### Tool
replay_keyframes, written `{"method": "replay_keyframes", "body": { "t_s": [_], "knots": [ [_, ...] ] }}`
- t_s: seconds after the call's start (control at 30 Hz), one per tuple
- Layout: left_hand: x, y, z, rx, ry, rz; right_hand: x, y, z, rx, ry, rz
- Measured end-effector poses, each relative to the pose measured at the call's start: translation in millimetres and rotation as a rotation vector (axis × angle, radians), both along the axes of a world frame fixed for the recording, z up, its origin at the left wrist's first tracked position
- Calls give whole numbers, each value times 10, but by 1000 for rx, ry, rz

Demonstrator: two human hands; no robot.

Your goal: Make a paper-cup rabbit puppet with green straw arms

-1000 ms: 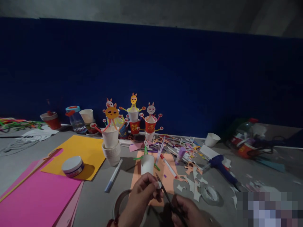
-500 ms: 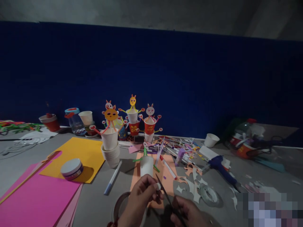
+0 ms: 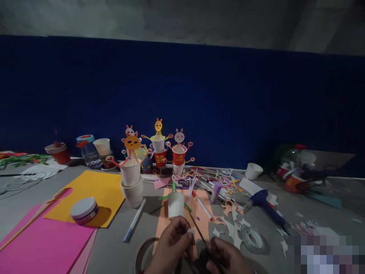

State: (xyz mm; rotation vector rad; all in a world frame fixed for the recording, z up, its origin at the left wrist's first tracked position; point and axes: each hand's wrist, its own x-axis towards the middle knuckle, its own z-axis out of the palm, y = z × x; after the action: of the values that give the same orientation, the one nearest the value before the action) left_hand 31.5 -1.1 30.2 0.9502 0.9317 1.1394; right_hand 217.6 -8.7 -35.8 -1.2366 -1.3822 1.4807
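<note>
At the bottom edge my left hand pinches a small white paper piece between thumb and fingers. My right hand is closed round the handles of dark scissors, whose blades point up toward the paper piece. Just beyond my hands stands a white paper cup with green pipe-cleaner arms, on a peach paper sheet. A roll of tape lies under my left wrist.
Several cup figures with paper animal heads stand by the blue wall. A cup stack, yellow paper, pink paper, a round tin, a pen, a blue glue gun, paper scraps and markers lie around.
The view has tilted upward, so everything sits lower in the picture. My hands stay together with the scissors and the paper piece, now nearer the bottom edge.
</note>
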Motion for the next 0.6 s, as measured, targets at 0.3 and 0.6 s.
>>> {"method": "replay_keyframes", "body": {
  "t_s": [0.3, 0.6],
  "knots": [
    [73, 11, -161, -5, 146, -140, 13, 15, 233, 185, 122, -98],
    [114, -20, -230, 25, 266, -205, -107, 40, 174, 201, 80, -227]
  ]
}}
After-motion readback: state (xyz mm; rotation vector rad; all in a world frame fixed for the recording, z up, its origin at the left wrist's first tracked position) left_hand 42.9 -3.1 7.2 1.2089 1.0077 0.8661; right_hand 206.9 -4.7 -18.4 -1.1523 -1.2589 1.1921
